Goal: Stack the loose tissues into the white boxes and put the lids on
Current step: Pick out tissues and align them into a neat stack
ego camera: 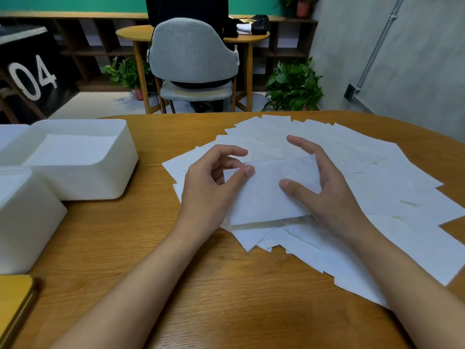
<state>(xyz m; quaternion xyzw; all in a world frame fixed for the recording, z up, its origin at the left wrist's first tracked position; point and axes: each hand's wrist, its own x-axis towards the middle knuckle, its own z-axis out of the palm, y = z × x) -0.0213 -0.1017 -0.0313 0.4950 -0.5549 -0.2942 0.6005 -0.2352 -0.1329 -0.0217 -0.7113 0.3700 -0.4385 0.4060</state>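
Observation:
Several loose white tissues [364, 177] lie fanned out over the right half of the wooden table [156, 260]. Both hands hold a small stack of tissues [261, 197] just above that spread. My left hand [211, 182] pinches the stack's left corner between thumb and fingers. My right hand [322, 187] grips its right edge, thumb on top and fingers behind. An open white box [83, 182] with tissues lying flat inside stands at the left. A second white box [22, 217] sits nearer me at the left edge, partly cut off.
A yellow flat object [15, 295] lies at the table's bottom left corner. Beyond the table stand a grey chair [193, 59], a second wooden table and potted plants [294, 86]. Bare tabletop shows between my forearms.

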